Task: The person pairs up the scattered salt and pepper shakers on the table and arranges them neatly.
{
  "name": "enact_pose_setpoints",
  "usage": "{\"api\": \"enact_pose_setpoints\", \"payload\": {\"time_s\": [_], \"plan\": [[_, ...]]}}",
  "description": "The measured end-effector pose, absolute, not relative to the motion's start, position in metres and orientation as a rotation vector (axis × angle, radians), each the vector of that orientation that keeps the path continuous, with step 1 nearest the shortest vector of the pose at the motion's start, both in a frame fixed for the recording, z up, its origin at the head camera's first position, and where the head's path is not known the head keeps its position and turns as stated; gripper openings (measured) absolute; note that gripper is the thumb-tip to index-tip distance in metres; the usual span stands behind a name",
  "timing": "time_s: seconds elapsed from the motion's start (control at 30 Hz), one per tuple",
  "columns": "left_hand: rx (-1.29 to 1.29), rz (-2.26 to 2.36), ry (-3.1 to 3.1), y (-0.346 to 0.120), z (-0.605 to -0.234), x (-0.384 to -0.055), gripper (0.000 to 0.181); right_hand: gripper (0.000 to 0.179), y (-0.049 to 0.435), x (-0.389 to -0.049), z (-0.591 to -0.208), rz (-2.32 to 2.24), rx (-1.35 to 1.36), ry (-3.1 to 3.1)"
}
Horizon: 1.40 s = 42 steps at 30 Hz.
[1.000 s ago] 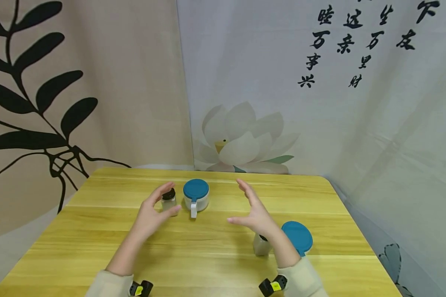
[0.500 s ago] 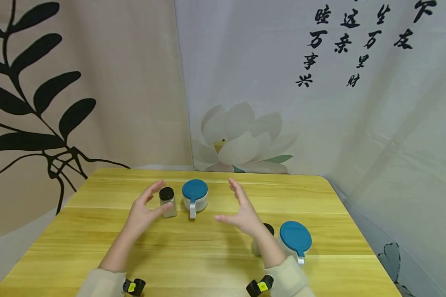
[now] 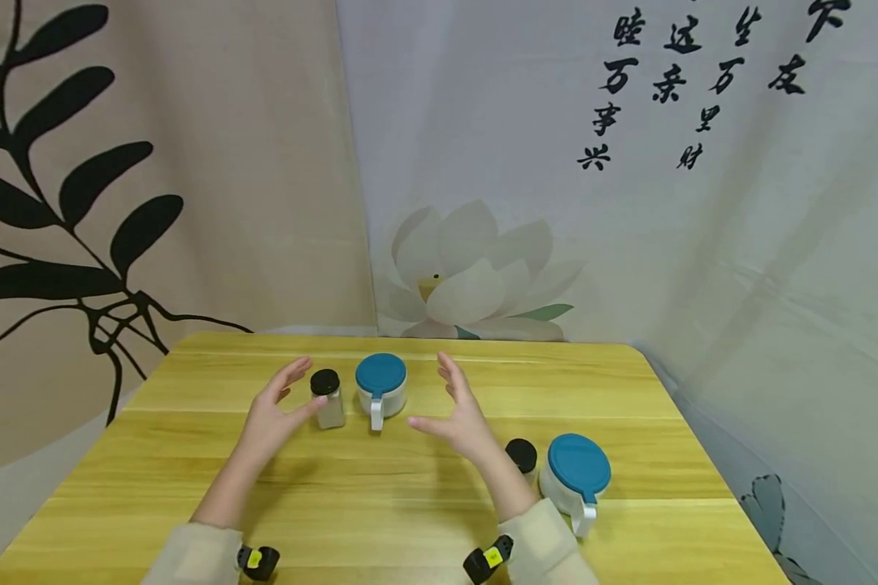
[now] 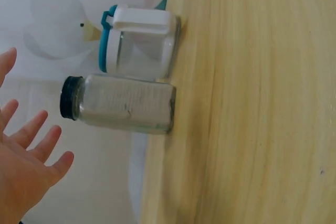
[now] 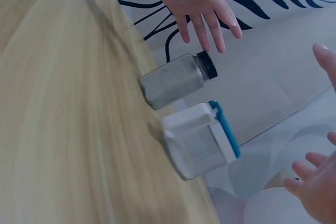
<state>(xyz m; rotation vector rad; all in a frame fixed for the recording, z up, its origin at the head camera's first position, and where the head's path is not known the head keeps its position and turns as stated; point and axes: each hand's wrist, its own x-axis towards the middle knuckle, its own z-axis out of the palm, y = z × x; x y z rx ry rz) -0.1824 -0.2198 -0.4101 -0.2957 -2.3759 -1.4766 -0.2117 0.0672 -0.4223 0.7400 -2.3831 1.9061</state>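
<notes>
Yellow wood makes up the table [image 3: 380, 504]. Near its far edge, the glass jar [image 3: 331, 416] stands upright under a black cap [image 3: 325, 382]. Just beside it is the mug [image 3: 391, 403], with clear sides, a blue lid [image 3: 380, 372] and a white handle [image 3: 376, 413] that points toward the person. The left hand [image 3: 269, 418] is up by the jar with its fingers spread and its thumb out; the left wrist view shows a gap between hand and jar. The right hand [image 3: 464, 422] is up past the mug, spread the same way and gripping nothing. The right arm [image 3: 505, 483] hides part of the second jar [image 3: 521, 457], which is black on top too. Close by is the second mug [image 3: 558, 491], blue on top and white at the grip. Marks on the glass jar's side are too blurred to read. Big black writing [image 3: 606, 120] is on the white cloth [image 3: 446, 122] behind: one line down says 睦万事兴, another 生万里财, and 友 is at the right. Under it is a pale flower [image 3: 475, 276]. Black leaves [image 3: 146, 231] show on the cream cloth [image 3: 263, 162].
</notes>
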Motion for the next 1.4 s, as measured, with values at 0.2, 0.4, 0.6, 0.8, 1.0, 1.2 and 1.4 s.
{"api": "enact_pose_setpoints", "payload": {"time_s": [0.2,0.4,0.6,0.8,1.0,1.2,1.4], "plan": [[-0.26,-1.515,-2.38,-0.224,-0.42,-0.187,0.067,0.097,0.057,-0.204,-0.408,1.938,0.746,-2.399],[-0.215,-1.562,-2.369,-0.234,-0.448,-0.205,0.071,0.098,0.05,-0.213,-0.415,1.947,0.743,-2.413],[-0.189,-1.565,-2.377,-0.239,-0.464,-0.219,0.073,0.097,0.041,-0.221,-0.422,1.96,0.713,-2.394],[-0.179,-1.595,-2.375,-0.238,-0.468,-0.225,0.072,0.098,0.031,-0.235,-0.438,1.967,0.675,-2.37],[-0.171,-1.672,-2.372,-0.234,-0.463,-0.222,0.071,0.099,0.023,-0.256,-0.469,1.95,0.625,-2.378],[-0.201,-1.724,-2.346,-0.23,-0.452,-0.217,0.07,0.099,0.02,-0.263,-0.476,1.988,0.585,-2.354],[-0.183,-1.74,-2.358,-0.237,-0.475,-0.231,0.07,0.099,0.015,-0.263,-0.473,2.012,0.573,-2.366]]}}
